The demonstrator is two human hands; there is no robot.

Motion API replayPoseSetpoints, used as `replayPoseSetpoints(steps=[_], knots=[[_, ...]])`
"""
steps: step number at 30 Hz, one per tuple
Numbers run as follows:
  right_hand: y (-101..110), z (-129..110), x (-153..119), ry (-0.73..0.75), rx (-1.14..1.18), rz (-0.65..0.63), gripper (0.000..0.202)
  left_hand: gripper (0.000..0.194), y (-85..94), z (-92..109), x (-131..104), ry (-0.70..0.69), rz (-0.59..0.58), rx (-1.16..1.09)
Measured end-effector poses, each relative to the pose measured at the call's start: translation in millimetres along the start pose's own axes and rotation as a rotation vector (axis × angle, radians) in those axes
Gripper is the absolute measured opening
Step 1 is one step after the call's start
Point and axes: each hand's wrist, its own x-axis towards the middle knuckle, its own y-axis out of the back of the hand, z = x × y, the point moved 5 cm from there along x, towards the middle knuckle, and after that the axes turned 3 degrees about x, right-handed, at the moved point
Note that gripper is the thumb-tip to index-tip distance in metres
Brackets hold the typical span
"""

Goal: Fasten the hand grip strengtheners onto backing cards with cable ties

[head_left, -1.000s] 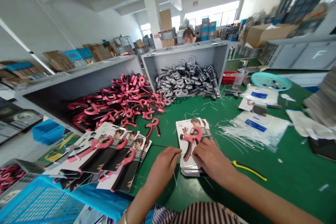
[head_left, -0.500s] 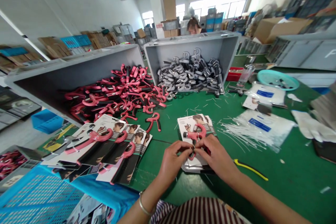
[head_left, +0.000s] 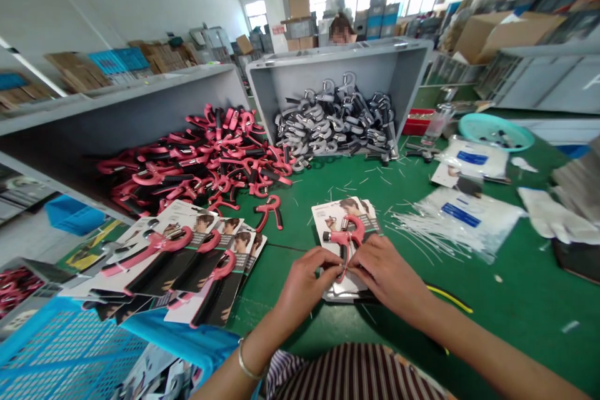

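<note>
A pink hand grip strengthener (head_left: 355, 229) with black-covered handles lies on a printed backing card (head_left: 323, 217), on top of a small stack of such cards. My left hand (head_left: 307, 278) is closed in a pinch over the lower part of the handles. Opposite it, almost touching, my right hand (head_left: 382, 272) pinches at the same spot. Between the fingertips a thin white cable tie shows only in part; the fingers cover most of it. Loose cable ties (head_left: 429, 234) fan out from a plastic bag (head_left: 473, 215) to the right.
Carded pink grips (head_left: 178, 256) overlap at the left, above a blue crate (head_left: 60, 350). Tipped grey bins hold pink grips (head_left: 225, 150) and grey grips (head_left: 335, 119). Yellow-handled cutters (head_left: 450, 297) lie partly behind my right forearm. A person (head_left: 342, 30) is beyond the bins.
Both hands stay pinched together and have shifted slightly down along the handles. My right forearm now covers more of the yellow-handled cutters. The view has tilted a little.
</note>
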Motion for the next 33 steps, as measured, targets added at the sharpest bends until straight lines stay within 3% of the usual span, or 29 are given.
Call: replayPoseSetpoints(steps=[4, 10, 17, 19, 24, 26, 29, 33], knots=[[0.5, -0.1, 1.4, 0.025, 0.078, 0.033, 0.011, 0.007, 0.5, 2.8, 0.5, -0.063, -0.041, 0.096], [0.6, 2.3, 1.9, 0.020, 0.139, 0.051, 0.010, 0.011, 8.6, 1.6, 3.9, 0.036, -0.151, 0.075], [-2.1, -2.8, 6.1, -0.030, 0.132, 0.020, 0.011, 0.021, 5.7, 23.4, 1.1, -0.161, -0.220, 0.524], [-0.5, -3.2, 5.0, -0.017, 0.090, 0.021, 0.010, 0.019, 9.3, 27.9, 0.9, -0.180, -0.182, 0.515], [2.3, 2.9, -3.4, -0.047, 0.102, 0.060, 0.004, 0.012, 13.2, 27.7, -5.0, -0.131, -0.039, 0.253], [0.7, 3.3, -5.2, -0.049, 0.145, 0.079, 0.004, 0.005, 3.6, 20.4, -9.5, -0.092, -0.024, 0.214], [-4.5, 1.4, -3.0, -0.003, 0.265, 0.088, 0.008, 0.032, -12.3, 3.7, -15.2, -0.070, 0.041, 0.265], [-5.9, 10.9, -2.8, 0.019, 0.347, 0.130, 0.013, 0.018, -15.5, -18.0, -19.2, -0.133, 0.161, 0.331]])
